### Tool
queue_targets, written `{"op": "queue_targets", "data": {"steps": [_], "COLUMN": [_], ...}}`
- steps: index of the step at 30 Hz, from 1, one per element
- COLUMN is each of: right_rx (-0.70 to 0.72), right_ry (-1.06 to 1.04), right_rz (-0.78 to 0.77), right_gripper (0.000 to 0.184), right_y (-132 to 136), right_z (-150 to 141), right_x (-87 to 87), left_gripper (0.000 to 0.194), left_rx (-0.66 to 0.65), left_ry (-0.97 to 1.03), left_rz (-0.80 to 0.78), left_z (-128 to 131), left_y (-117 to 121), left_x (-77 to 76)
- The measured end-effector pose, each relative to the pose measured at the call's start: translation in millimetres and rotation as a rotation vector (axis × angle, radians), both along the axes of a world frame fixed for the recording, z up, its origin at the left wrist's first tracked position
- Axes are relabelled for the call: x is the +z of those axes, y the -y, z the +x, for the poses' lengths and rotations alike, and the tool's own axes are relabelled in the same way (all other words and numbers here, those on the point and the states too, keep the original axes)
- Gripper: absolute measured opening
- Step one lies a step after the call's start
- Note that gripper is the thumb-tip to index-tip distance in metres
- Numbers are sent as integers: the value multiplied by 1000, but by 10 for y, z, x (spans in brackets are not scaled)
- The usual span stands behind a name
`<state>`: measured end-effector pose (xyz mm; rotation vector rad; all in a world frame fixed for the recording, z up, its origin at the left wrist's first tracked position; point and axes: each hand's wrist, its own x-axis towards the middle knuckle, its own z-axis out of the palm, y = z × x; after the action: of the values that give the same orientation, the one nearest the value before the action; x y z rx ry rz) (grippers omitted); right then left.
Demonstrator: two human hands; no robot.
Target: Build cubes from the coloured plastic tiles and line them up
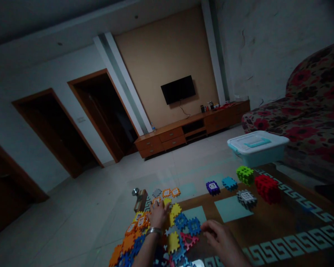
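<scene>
While covering part of the loose tiles point(173, 243) at lower centre with left hand point(157, 215), cannot tell if grasping any. Holding right hand point(219, 237) just right of blue tile point(194, 226) with curled fingers point(210, 224); cannot tell if pinching it. See red stack point(267, 188), green stack point(245, 175) on counter point(286, 218), lower right.

From my feed I pick out a yellow tile point(173, 241), a lime-green stack point(245, 175) and a red stack point(267, 189). The brown worktop point(281, 218) carries a pale Greek-key border point(289, 246); the sofa point(317, 128) wears red flowers.
</scene>
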<state>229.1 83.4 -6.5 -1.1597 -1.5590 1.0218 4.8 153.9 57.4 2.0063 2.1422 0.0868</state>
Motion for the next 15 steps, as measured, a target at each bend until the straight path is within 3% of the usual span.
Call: {"op": "queue_targets", "data": {"steps": [4,7,10,12,15], "right_rx": [18,73,127,151,166], "right_ry": [24,53,85,105,138], "right_rz": [34,39,31,24,31], "right_gripper": [23,23,23,24,25], "right_y": [44,74,96,106,106], "right_z": [-187,-315,-428,-491,-550], "right_x": [-12,-11,-8,-15,-60], "left_gripper": [38,43,33,27,28], "left_rx": [52,-13,-83,-88,-15], "left_ry": [-51,-24,11,18,2], "left_rz": [-63,-94,-81,-48,24], "left_z": [-125,-177,-259,-334,-450], "left_y": [232,441,590,584,382], "left_x": [-134,-187,-181,-155,-118]}}
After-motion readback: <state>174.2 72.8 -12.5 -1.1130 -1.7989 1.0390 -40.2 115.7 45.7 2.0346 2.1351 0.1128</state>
